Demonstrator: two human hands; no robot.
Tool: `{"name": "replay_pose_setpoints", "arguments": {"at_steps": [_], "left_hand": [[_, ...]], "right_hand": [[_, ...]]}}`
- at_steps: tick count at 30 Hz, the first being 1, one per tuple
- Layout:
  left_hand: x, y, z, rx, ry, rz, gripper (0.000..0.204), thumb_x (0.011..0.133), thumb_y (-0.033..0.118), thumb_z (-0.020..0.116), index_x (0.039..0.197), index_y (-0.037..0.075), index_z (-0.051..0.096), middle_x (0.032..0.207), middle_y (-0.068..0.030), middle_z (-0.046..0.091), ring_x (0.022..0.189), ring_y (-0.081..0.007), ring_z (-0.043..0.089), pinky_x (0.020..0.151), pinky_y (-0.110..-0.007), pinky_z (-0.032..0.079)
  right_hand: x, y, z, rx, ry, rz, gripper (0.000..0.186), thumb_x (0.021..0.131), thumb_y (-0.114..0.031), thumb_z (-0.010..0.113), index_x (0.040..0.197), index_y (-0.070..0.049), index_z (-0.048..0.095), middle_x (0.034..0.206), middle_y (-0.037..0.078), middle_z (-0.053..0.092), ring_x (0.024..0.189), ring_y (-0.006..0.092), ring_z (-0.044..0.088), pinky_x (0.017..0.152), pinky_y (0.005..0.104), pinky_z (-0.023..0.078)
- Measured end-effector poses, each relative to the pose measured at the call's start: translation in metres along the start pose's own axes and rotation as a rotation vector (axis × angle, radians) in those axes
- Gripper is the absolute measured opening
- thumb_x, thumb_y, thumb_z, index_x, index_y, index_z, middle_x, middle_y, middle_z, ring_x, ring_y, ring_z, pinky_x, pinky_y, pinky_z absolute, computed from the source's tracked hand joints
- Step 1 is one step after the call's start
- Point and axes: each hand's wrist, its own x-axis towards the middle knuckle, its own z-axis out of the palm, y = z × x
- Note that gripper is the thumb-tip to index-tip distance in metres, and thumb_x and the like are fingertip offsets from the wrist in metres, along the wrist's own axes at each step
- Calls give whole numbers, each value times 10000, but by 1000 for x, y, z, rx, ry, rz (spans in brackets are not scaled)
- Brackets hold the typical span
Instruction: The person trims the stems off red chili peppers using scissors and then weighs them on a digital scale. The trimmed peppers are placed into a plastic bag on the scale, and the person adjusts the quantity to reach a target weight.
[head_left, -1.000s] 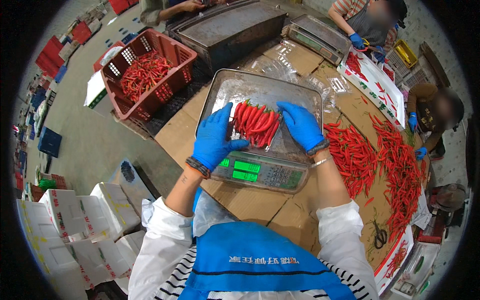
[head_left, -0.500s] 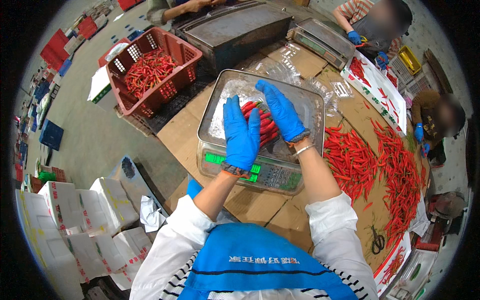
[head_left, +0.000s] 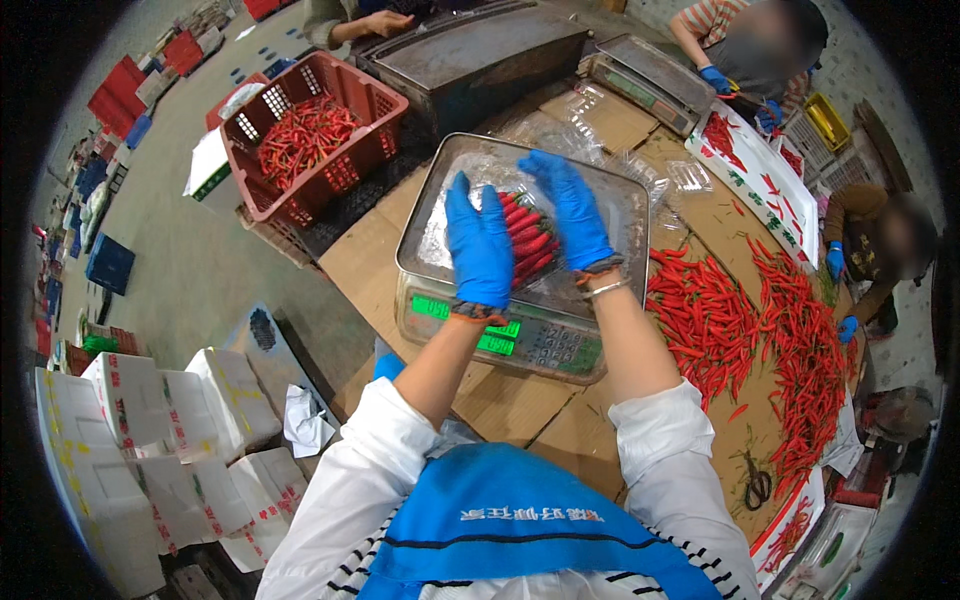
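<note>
A small bundle of red chili peppers (head_left: pixel 530 237) lies on the metal pan (head_left: pixel 628 240) of a digital scale (head_left: pixel 545 345), its green displays lit. It seems to rest in something clear, which I cannot make out well. My left hand (head_left: pixel 478 245), in a blue glove, stands along the left side of the peppers with fingers stretched. My right hand (head_left: pixel 572 212), gloved the same way and slightly blurred, is on their right side, fingers extended and a little apart from them. Neither hand is wrapped round the bundle.
Loose chilies (head_left: pixel 705 320) are heaped right of the scale, with scissors (head_left: pixel 758 483) nearby. Clear plastic trays (head_left: pixel 640 172) lie behind it. A red crate (head_left: pixel 378 150) of chilies stands at left back. White foam boxes (head_left: pixel 235 400) are stacked lower left. Co-workers (head_left: pixel 745 50) work at the right.
My right hand has drawn slightly to the right, off the peppers, and my left thumb no longer crosses them. More of the bundle shows between my hands.
</note>
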Motion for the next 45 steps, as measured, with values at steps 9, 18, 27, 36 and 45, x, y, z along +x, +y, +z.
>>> {"name": "replay_pose_setpoints", "arguments": {"at_steps": [9,18,27,36,45], "left_hand": [[15,21,-85,-183,-266,-524,740,908,520,489,1463,106,226,1395,-152,387,1091,-266,521,880,-382,468],[50,0,-88,-431,-468,-923,709,890,525,524,1411,92,314,1307,-147,464,989,-263,573,809,-391,502],[96,13,-90,-564,-392,-615,666,935,460,488,1426,58,286,1374,-169,428,1051,-268,566,908,-364,458],[105,-78,-163,-298,-37,-493,358,942,276,504,1212,45,549,1080,-75,629,956,-174,591,831,-305,445],[64,-147,-182,637,-10,76,192,846,146,600,968,6,651,961,-171,638,891,-327,593,817,-397,457]], "right_hand": [[-20,-32,-57,-700,-208,499,285,874,-234,531,1029,-13,623,821,115,672,661,183,646,640,310,516],[-5,-40,-48,-503,-344,753,223,858,-180,597,1002,-13,628,799,79,654,585,149,637,517,252,484],[25,-43,-28,-376,-177,577,252,867,-226,604,1026,-30,618,827,41,647,599,106,588,515,208,410],[172,-29,8,-329,-53,407,233,855,-277,589,910,-57,645,789,51,659,606,124,604,508,236,407],[303,79,26,-219,284,352,191,795,-165,578,677,-26,632,671,132,652,586,246,630,545,363,474]]}}
